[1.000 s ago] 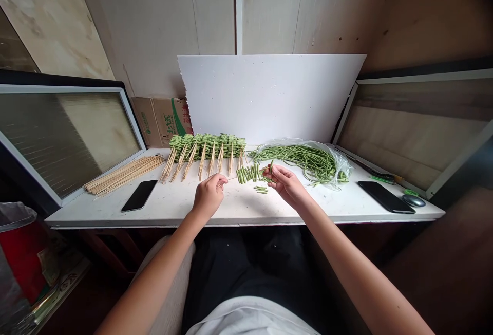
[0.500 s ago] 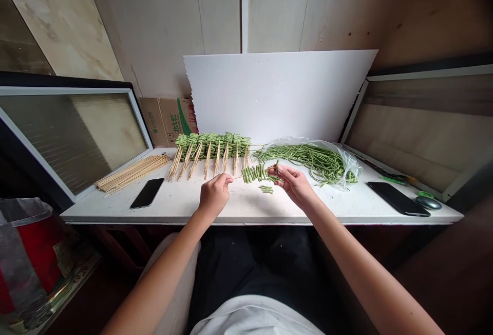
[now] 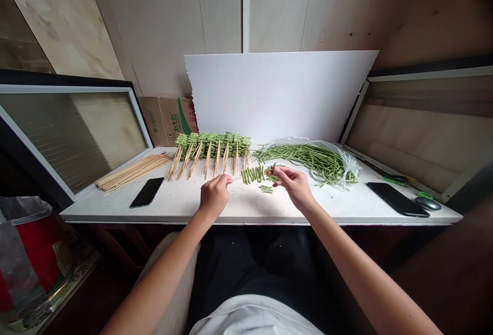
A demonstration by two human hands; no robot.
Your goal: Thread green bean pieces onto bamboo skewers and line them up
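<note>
My left hand (image 3: 215,192) is closed around a thin bamboo skewer (image 3: 237,178) that points to the right. Several short cut pieces of green bean (image 3: 253,174) are threaded side by side on it. My right hand (image 3: 291,183) pinches another green bean piece (image 3: 274,167) at the skewer's right end; its fingertips partly cover the tip. Below, a few loose bean pieces (image 3: 266,189) lie on the white table (image 3: 231,210). Behind my hands stands a stack of finished bean skewers (image 3: 211,145), their bare sticks fanning toward me.
Long green beans (image 3: 308,156) lie in a clear plastic bag at the right rear. Bare skewers (image 3: 131,171) and a phone (image 3: 147,192) are on the left. Another black phone (image 3: 396,199) and a rounded grey object (image 3: 428,203) sit at the right. A white board (image 3: 281,96) leans behind.
My right hand has shifted slightly left with the bean piece, closer to the row on the skewer. My left hand stays nearly still.
</note>
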